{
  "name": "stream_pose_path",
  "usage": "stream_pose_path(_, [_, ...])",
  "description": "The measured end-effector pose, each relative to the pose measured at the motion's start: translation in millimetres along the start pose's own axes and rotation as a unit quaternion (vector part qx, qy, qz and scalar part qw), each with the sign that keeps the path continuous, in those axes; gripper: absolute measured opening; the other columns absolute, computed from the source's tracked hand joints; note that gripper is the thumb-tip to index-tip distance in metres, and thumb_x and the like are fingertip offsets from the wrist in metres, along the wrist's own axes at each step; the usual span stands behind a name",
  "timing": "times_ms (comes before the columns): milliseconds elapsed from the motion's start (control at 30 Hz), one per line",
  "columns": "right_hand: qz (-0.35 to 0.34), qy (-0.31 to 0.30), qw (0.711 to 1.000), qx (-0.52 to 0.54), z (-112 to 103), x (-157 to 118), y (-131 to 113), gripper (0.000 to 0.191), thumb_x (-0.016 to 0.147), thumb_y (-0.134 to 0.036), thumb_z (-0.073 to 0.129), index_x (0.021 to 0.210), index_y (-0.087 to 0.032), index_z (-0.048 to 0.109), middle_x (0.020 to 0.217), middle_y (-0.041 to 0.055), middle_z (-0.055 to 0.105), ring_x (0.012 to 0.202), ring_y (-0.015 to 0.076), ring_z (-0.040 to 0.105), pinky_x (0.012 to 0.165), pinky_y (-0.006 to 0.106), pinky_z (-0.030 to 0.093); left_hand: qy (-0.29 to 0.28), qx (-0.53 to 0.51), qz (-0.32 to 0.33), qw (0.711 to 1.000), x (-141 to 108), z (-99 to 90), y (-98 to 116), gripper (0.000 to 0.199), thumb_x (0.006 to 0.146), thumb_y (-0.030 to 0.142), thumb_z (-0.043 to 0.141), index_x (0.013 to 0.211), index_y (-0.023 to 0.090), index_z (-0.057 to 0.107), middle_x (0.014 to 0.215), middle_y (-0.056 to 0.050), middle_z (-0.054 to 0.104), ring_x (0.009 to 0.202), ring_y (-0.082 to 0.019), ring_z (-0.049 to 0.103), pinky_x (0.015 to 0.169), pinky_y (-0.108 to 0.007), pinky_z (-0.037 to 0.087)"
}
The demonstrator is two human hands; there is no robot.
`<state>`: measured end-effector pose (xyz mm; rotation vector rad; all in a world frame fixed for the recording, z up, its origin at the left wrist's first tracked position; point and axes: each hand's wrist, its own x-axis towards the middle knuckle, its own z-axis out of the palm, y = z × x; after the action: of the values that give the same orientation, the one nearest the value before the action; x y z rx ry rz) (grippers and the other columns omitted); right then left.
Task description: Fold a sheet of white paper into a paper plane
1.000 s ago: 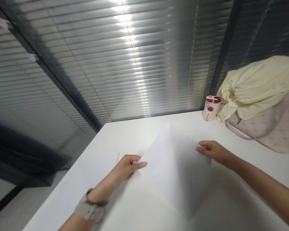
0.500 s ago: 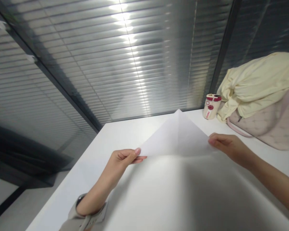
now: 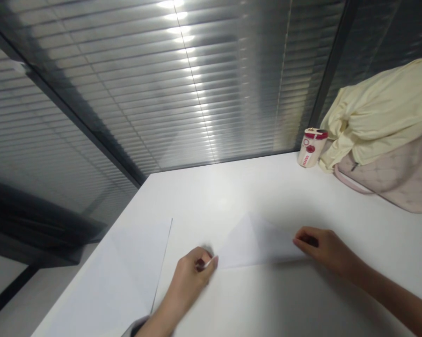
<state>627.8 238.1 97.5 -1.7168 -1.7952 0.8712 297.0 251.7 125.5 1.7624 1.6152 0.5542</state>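
A white sheet of paper (image 3: 256,241), folded into a triangle, is stretched between both hands with its peak pointing away. My left hand (image 3: 195,274) pinches its left corner between thumb and fingers. At the opposite corner, my right hand (image 3: 314,243) has thumb and fingertips closed on the paper. The triangle's long edge faces me, low over the white table (image 3: 211,192), with a shadow beneath it. A crease runs down from the peak.
Flat white paper (image 3: 127,271) lies on the table at the left. Farther back on the right stand a cream and red cup (image 3: 311,150) and a pink quilted bag (image 3: 403,180) with a pale yellow cloth (image 3: 389,112) over it. Blinds (image 3: 197,93) rise behind the table.
Both hands have moved down and nearer with the folded paper, which now sits lower over the table. The flat paper at the left shows more clearly, and the left wrist's watch has mostly left view.
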Motion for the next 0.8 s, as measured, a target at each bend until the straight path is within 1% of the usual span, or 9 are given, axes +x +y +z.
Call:
stream_pose_path(100, [-0.003, 0.007, 1.000, -0.016, 3, -4, -2, 0.022, 0.084, -0.035, 0.050, 0.070, -0.020, 0.057, 0.067, 0.0008, 0.063, 0.064, 0.0178, 0.058, 0.061, 0.028, 0.041, 0.031, 0.148, 0.068, 0.986, -4, 1.6, 0, 0.018, 0.080, 0.030, 0.053, 0.066, 0.020, 0.052, 0.065, -0.002, 0.058, 0.061, -0.020, 0.056, 0.057, -0.031, 0.046])
stream_pose_path(167, [-0.007, 0.013, 0.999, -0.029, 5, -6, 0, 0.021, 0.084, -0.034, 0.049, 0.072, -0.020, 0.058, 0.071, 0.0017, 0.064, 0.067, 0.0186, 0.060, 0.064, 0.029, 0.043, 0.054, 0.231, 0.128, 0.963, -4, 3.0, 4, 0.008, 0.078, 0.020, 0.053, 0.081, 0.016, 0.059, 0.082, -0.009, 0.064, 0.076, -0.026, 0.060, 0.067, -0.038, 0.051])
stream_pose_path(233, [-0.013, 0.018, 0.999, -0.042, 8, -7, 2, 0.020, 0.085, -0.032, 0.048, 0.074, -0.020, 0.059, 0.074, 0.0027, 0.064, 0.071, 0.0193, 0.061, 0.067, 0.030, 0.044, 0.051, 0.277, 0.220, 0.934, -1, 4.7, 14, 0.039, 0.074, 0.006, 0.048, 0.111, 0.014, 0.058, 0.114, -0.015, 0.061, 0.103, -0.030, 0.057, 0.086, -0.046, 0.048])
stream_pose_path(300, [-0.017, 0.022, 0.998, -0.053, 10, -7, 3, 0.019, 0.086, -0.030, 0.047, 0.076, -0.020, 0.059, 0.076, 0.0032, 0.064, 0.073, 0.0195, 0.061, 0.069, 0.030, 0.044, -0.030, 0.293, 0.323, 0.899, 6, 6.9, 28, 0.075, 0.068, -0.008, 0.038, 0.136, 0.024, 0.043, 0.144, -0.008, 0.043, 0.129, -0.026, 0.041, 0.103, -0.046, 0.038])
stream_pose_path(367, [-0.019, 0.018, 0.998, -0.061, 10, -6, 3, 0.019, 0.087, -0.029, 0.046, 0.076, -0.020, 0.058, 0.076, 0.0029, 0.064, 0.072, 0.0191, 0.061, 0.068, 0.029, 0.044, -0.141, 0.288, 0.383, 0.866, 13, 10.2, 43, 0.086, 0.068, -0.010, 0.035, 0.143, 0.031, 0.030, 0.153, 0.000, 0.030, 0.140, -0.021, 0.024, 0.112, -0.046, 0.028])
stream_pose_path(467, [-0.021, -0.001, 0.997, -0.071, 8, -6, 2, 0.018, 0.087, -0.028, 0.045, 0.077, -0.020, 0.057, 0.076, 0.0026, 0.063, 0.071, 0.0183, 0.060, 0.067, 0.029, 0.043, -0.203, 0.274, 0.356, 0.870, 21, 17.3, 57, 0.074, 0.079, 0.000, 0.041, 0.145, 0.030, 0.027, 0.154, 0.001, 0.027, 0.141, -0.024, 0.019, 0.114, -0.051, 0.022])
stream_pose_path(600, [-0.016, -0.047, 0.995, -0.088, -3, -1, -5, 0.014, 0.085, -0.025, 0.047, 0.076, -0.019, 0.055, 0.072, 0.0016, 0.062, 0.066, 0.0171, 0.058, 0.063, 0.028, 0.042, -0.219, 0.271, 0.325, 0.879, 21, 25.4, 56, 0.052, 0.094, 0.028, 0.043, 0.144, 0.031, 0.031, 0.153, -0.001, 0.030, 0.141, -0.028, 0.021, 0.112, -0.057, 0.022])
stream_pose_path(700, [-0.015, -0.095, 0.991, -0.093, -9, 14, -14, 0.011, 0.082, -0.030, 0.054, 0.083, -0.019, 0.056, 0.064, -0.0013, 0.060, 0.058, 0.0166, 0.056, 0.055, 0.027, 0.038, -0.215, 0.274, 0.328, 0.878, 18, 28.1, 51, 0.054, 0.093, 0.036, 0.046, 0.145, 0.031, 0.029, 0.154, -0.001, 0.027, 0.141, -0.029, 0.018, 0.112, -0.058, 0.019])
stream_pose_path(800, [-0.025, -0.112, 0.992, -0.048, -5, 40, -25, 0.022, 0.082, -0.038, 0.058, 0.089, -0.017, 0.058, 0.069, 0.0014, 0.066, 0.064, 0.0175, 0.060, 0.057, 0.026, 0.040, -0.215, 0.282, 0.334, 0.874, 15, 29.2, 49, 0.057, 0.092, 0.036, 0.049, 0.145, 0.031, 0.028, 0.154, 0.000, 0.025, 0.142, -0.028, 0.016, 0.112, -0.058, 0.018])
